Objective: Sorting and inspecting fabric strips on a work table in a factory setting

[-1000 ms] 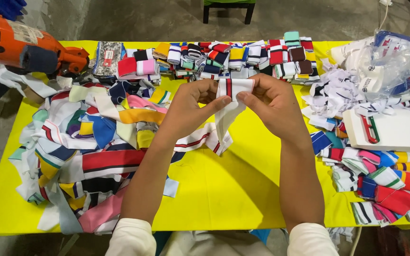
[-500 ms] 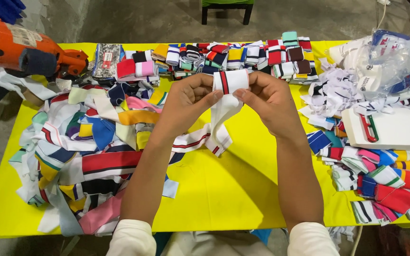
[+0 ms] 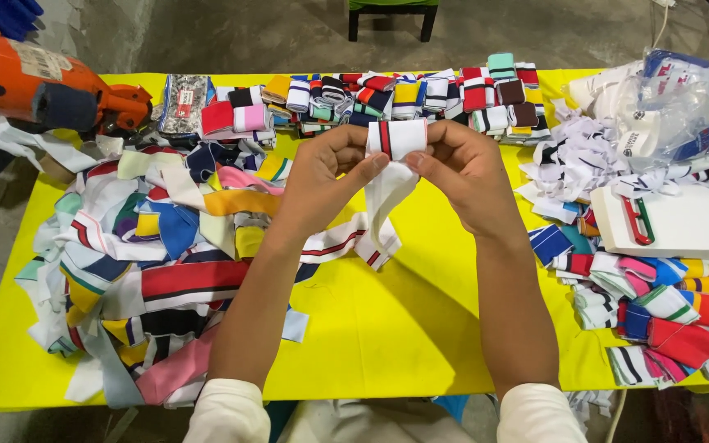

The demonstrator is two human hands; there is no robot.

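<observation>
Looking down from the head camera: both hands are raised above a yellow table (image 3: 387, 328), sharing one white fabric band (image 3: 395, 138) marked with a red and dark stripe. The left hand (image 3: 322, 176) pinches the band's left end, thumb and fingertips closed on the cloth; the right hand (image 3: 465, 168) grips the right end likewise, fingers curled shut over it. The band's loose tail (image 3: 383, 217) hangs between the wrists down to the tabletop. Left of the arms lies a heap of multicoloured fabric strips (image 3: 149, 262); an orange power tool (image 3: 34, 86) sits at the far left corner. Folded bands form a row (image 3: 387, 98) along the far edge. At right are a clear plastic bag (image 3: 679, 107), a white board (image 3: 683, 221) and more folded bands (image 3: 658, 312).
</observation>
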